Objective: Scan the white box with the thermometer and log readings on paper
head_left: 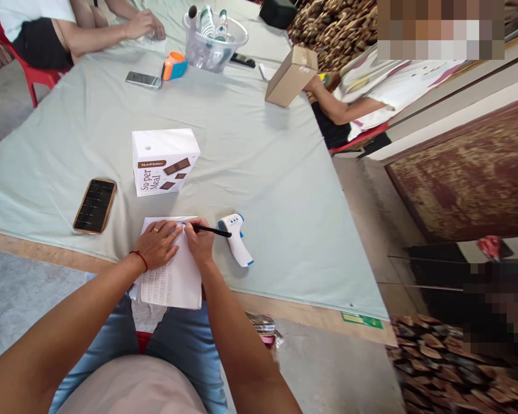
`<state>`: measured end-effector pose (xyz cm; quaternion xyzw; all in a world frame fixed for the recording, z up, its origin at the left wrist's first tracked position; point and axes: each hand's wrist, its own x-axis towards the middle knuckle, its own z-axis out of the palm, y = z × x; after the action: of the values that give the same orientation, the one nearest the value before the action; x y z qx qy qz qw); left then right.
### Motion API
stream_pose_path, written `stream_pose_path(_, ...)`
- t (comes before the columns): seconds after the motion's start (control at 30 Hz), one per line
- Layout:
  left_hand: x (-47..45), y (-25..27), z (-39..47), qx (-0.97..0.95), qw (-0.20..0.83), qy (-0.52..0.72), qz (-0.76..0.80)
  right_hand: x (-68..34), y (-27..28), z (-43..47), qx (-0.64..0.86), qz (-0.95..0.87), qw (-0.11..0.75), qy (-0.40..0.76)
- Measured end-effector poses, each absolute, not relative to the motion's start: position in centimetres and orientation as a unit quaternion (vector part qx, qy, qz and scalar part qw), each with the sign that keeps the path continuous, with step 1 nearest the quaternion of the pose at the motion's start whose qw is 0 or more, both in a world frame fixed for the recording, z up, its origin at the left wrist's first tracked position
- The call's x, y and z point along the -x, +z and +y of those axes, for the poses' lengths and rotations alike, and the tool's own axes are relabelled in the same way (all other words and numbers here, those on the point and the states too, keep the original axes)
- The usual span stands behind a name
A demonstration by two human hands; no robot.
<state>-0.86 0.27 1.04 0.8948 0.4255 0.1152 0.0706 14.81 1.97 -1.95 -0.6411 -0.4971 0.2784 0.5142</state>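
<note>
Paper [172, 284] with small print lies at the near side of the surface [285, 230], and its near end sticks out past the edge. The left hand [159, 244] lies on top of it, flat, with its fingers a little apart; that grip is not clamped on anything. The right hand [201, 241] has its grip pinched together on a black pen [216, 231], with the tip down at the far part of the paper. The fingers hide the tip, so I cannot tell what mark it makes.

The back of the pen points right, at the white and blue thermometer [238, 244]. They look very close, but I cannot tell if they touch. If the right hand swings that way, the pen could bump it and make it turn or slide.

The paper could slip or bend too. Its near end has nothing hard under it, so a knee or an arm could push it up. If the left hand presses too softly, the paper could turn under the pen and the line could go crooked. The cloth has wrinkles, and a bump under the paper might make the tip jump or poke through.

The white box [166, 164] stands just beyond the paper, and a phone [95, 205] lies to the left. Both seem safe from the hands.
</note>
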Motion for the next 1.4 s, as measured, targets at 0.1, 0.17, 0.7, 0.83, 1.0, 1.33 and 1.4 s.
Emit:
stream_pose_path(0.1,0.89,1.06,0.26,-0.896,0.071,0.118,0.423,-14.81,-1.94,2.0,0.644,-0.5,0.509,0.277)
stream_pose_path(0.17,0.9,1.11,0.26,-0.897,0.071,0.118,0.421,-14.8,-1.9,2.0,0.644,-0.5,0.508,0.278)
stream_pose_path(0.7,0.95,1.03,0.28,-0.898,0.075,0.115,0.418,-14.73,-1.52,1.87,0.631,-0.5,0.52,0.285)
stream_pose_path(0.83,0.93,1.1,0.27,-0.898,0.072,0.114,0.418,-14.77,-1.56,1.89,0.638,-0.494,0.517,0.285)
stream_pose_path(1.0,0.92,1.06,0.27,-0.899,0.069,0.111,0.418,-14.81,-1.61,1.89,0.637,-0.497,0.514,0.288)
stream_pose_path(1.33,0.97,1.07,0.25,-0.899,0.07,0.111,0.419,-14.85,-1.72,1.89,0.637,-0.493,0.521,0.284)
stream_pose_path(1.4,0.98,1.06,0.25,-0.899,0.069,0.112,0.417,-14.85,-1.73,1.87,0.639,-0.487,0.523,0.284)
